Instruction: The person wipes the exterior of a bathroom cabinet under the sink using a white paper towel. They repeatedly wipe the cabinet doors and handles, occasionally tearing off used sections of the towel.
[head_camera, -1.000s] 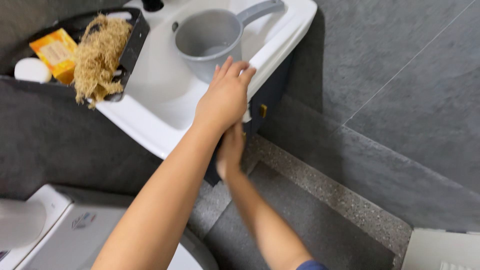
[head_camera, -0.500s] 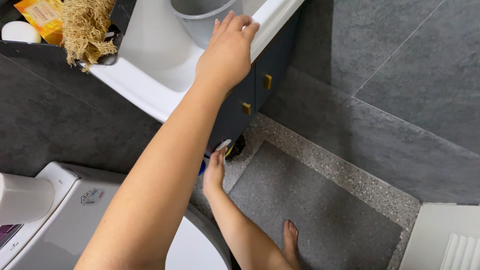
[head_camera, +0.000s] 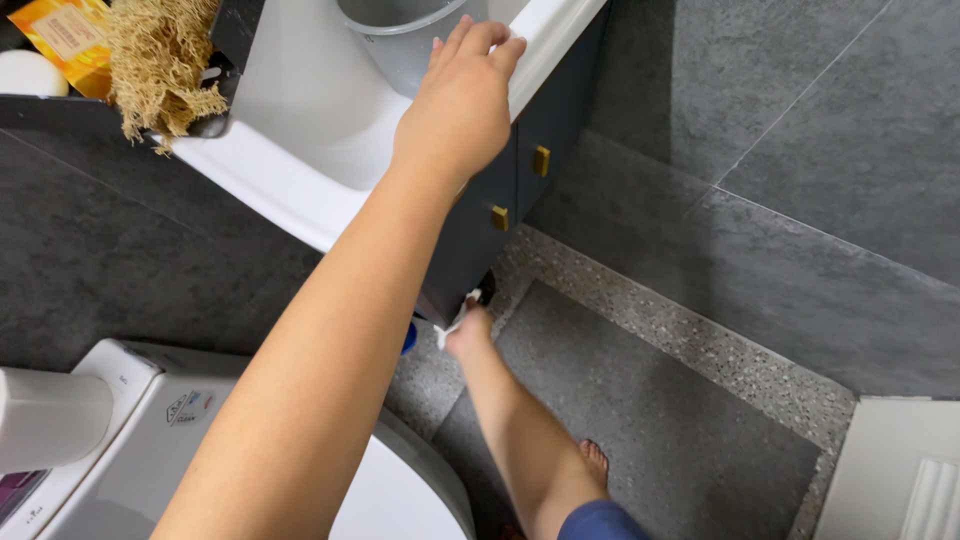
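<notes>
My left hand (head_camera: 462, 100) lies on the front rim of the white sink (head_camera: 300, 190), fingers curled over the edge next to a grey plastic jug (head_camera: 395, 30) standing in the basin. My right hand (head_camera: 468, 332) reaches far down to the foot of the dark blue cabinet (head_camera: 520, 170) under the sink. It pinches a small white cloth (head_camera: 452, 325) against the cabinet's bottom corner. Its fingers are mostly hidden behind the cloth and the cabinet edge. A blue object (head_camera: 409, 338) peeks out beside my left forearm near the cabinet base.
A white toilet (head_camera: 150, 440) stands at the lower left. A dark tray holds a straw-coloured scrubber (head_camera: 160, 60), an orange packet (head_camera: 70, 35) and a white bar. My bare foot (head_camera: 595, 462) stands on the speckled grey floor. A white mat (head_camera: 895, 470) lies at the lower right.
My right hand has dropped from just under the sink down to the cabinet's foot, with the white cloth showing in it. My left hand stays on the sink rim, fingers more curled.
</notes>
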